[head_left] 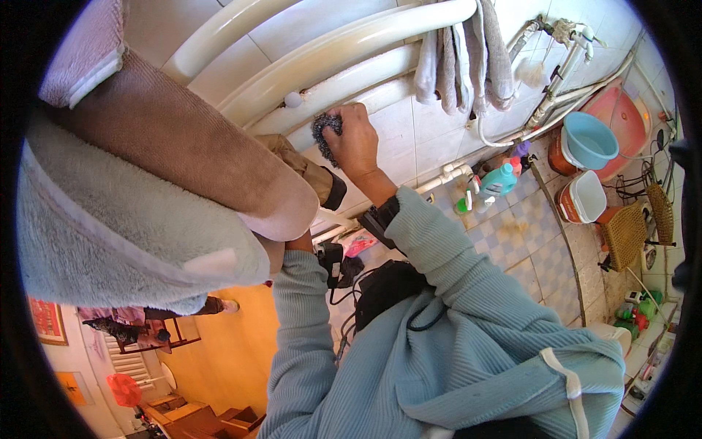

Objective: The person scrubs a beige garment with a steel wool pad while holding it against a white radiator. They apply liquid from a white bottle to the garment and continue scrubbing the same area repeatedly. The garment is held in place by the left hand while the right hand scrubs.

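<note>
My right hand (354, 140) grips a grey metal scouring pad (327, 137) and presses it to a lower tube of a white towel radiator (351, 49), near the wall tiles. Brownish stains mark the tubes around it. From the radiator's left side hang a brown towel (219, 148) and a pale blue-grey fluffy towel (137, 214). A khaki cloth (293, 159) with a dark edge hangs just left of the pad. My left hand is out of view behind the towels; only the wrist and the blue ribbed sleeve (301, 307) show.
Grey and white cloths (458, 66) hang at the radiator's right end. On the tiled floor stand detergent bottles (498, 181), a white bucket (582, 197), a blue basin (591, 140) and a wicker chair (624, 236). Pipes (556, 93) run along the wall. Cables (351, 299) hang beside me.
</note>
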### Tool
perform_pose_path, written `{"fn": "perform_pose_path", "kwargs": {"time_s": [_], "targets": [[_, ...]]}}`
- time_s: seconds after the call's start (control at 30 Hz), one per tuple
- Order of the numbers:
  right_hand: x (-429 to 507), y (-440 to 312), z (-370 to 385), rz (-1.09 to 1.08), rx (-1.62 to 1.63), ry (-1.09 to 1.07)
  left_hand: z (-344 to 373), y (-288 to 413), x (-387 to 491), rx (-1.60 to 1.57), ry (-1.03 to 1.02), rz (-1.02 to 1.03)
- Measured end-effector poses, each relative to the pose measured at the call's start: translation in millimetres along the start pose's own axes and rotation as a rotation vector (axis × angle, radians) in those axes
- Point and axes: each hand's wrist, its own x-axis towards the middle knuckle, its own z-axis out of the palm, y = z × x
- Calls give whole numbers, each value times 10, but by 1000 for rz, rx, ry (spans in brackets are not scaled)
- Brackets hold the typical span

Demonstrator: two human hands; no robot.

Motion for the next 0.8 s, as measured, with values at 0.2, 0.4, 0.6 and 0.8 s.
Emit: {"fn": "perform_pose_path", "kwargs": {"time_s": [0.2,0.4,0.6,0.8], "targets": [[19,183,19,28,-40,298,-7,-9,-44,-7,-5,-18],[43,-8,-2,-12,-2,149,-8,10,-64,-18,0,-15],[134,169,-135,70,-77,314,-18,-4,-67,-26,-5,-23],[11,235,10,-10,-41,114,12,1,-56,-35,-6,-18]]}}
